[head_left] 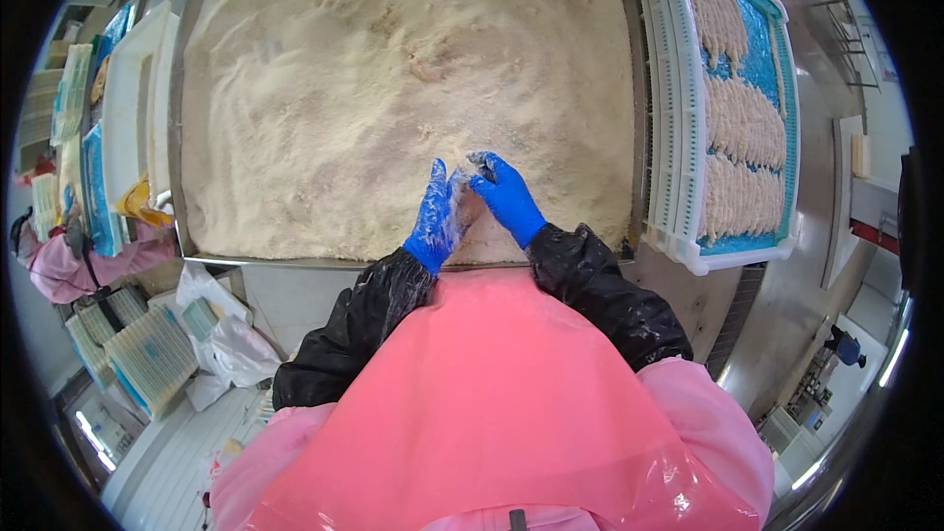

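The blue-gloved left hand [433, 218] and right hand [505, 196] together grip a small crumb-coated piece [466, 189], mostly hidden, over the pale breadcrumb bed [393, 88].

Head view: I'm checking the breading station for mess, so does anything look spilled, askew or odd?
Nothing stands out. Both gloved hands, left hand and right hand, press a crumb-coated piece over the crumb bin. Breaded strips lie in neat rows in the white tray.

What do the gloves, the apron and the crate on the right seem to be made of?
Gloves: thin blue rubber, probably nitrile, clinging tight and dusted with crumbs. Apron: pink plastic film, glossy with creases. Crate: white moulded plastic, matte, with slotted walls.
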`<state>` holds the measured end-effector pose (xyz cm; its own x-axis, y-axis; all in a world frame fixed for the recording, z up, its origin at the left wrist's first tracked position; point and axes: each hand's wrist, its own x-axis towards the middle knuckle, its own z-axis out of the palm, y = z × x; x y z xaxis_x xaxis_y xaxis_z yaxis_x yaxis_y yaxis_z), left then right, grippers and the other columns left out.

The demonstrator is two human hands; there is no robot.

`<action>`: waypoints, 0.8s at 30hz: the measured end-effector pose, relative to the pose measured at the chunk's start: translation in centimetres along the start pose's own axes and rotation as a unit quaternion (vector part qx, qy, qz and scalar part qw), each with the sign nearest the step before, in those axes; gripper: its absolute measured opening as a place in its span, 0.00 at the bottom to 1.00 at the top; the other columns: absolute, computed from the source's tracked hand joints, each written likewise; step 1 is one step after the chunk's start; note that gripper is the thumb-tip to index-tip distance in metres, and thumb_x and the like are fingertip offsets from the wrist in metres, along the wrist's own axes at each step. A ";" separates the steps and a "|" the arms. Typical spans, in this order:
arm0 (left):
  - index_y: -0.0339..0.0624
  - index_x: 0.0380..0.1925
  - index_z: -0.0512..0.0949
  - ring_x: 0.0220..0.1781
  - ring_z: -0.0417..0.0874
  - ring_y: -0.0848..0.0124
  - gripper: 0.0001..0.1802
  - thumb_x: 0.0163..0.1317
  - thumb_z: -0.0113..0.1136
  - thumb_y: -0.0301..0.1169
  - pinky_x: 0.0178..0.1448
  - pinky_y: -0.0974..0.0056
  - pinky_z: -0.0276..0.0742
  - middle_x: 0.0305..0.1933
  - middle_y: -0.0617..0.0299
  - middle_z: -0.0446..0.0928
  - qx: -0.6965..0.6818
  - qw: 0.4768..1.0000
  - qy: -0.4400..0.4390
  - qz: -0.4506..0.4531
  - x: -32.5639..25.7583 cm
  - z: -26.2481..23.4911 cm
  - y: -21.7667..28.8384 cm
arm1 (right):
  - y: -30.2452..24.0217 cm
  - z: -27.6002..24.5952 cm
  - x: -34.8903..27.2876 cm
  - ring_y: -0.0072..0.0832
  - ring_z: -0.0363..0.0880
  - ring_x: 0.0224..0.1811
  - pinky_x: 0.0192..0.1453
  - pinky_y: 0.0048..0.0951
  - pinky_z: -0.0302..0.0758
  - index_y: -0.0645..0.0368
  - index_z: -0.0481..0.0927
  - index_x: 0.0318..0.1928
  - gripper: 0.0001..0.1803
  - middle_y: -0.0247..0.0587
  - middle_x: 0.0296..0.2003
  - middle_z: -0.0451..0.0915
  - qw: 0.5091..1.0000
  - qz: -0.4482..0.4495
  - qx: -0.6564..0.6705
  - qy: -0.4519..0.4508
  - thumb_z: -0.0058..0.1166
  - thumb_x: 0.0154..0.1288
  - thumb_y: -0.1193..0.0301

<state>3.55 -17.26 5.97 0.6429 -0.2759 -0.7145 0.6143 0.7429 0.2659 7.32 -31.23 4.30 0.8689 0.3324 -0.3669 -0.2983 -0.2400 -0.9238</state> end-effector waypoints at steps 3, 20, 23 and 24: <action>0.45 0.63 0.67 0.63 0.70 0.60 0.40 0.67 0.35 0.65 0.69 0.54 0.61 0.63 0.58 0.70 0.158 0.981 0.115 -0.009 -1.1 2.3 0.4 | -2.0 -3.0 -1.3 0.27 0.75 0.37 0.43 0.27 0.74 0.67 0.77 0.48 0.15 0.37 0.35 0.79 0.927 0.137 0.338 -0.087 0.49 0.68 0.69; 0.30 0.51 0.73 0.24 0.78 0.63 0.41 0.68 0.34 0.62 0.31 0.65 0.77 0.30 0.45 0.80 0.123 0.982 0.120 0.084 8.2 -3.4 -0.3 | -16.1 -52.6 0.5 0.16 0.71 0.24 0.25 0.17 0.66 0.60 0.78 0.44 0.14 0.34 0.28 0.79 0.955 -0.131 0.049 0.263 0.49 0.69 0.63; 0.31 0.49 0.75 0.23 0.78 0.63 0.40 0.69 0.34 0.62 0.30 0.65 0.77 0.29 0.47 0.80 0.138 0.979 0.118 0.095 8.5 -4.1 -0.3 | -15.0 -55.1 8.8 0.23 0.75 0.24 0.28 0.23 0.71 0.62 0.79 0.43 0.14 0.41 0.27 0.81 0.933 -0.163 -0.110 0.302 0.48 0.68 0.64; 0.31 0.47 0.76 0.23 0.78 0.65 0.40 0.69 0.33 0.61 0.29 0.66 0.77 0.27 0.48 0.80 0.173 0.971 0.134 0.097 8.0 -3.2 -0.2 | -14.0 -55.6 11.1 0.27 0.78 0.24 0.30 0.26 0.74 0.63 0.80 0.42 0.14 0.44 0.28 0.82 0.923 -0.164 -0.164 0.308 0.48 0.68 0.65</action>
<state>7.14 -17.70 -1.89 0.6476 0.0525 -0.7602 0.6402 0.5037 0.5801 43.07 -74.90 19.22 0.9808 -0.1218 0.1524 0.0688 -0.5151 -0.8544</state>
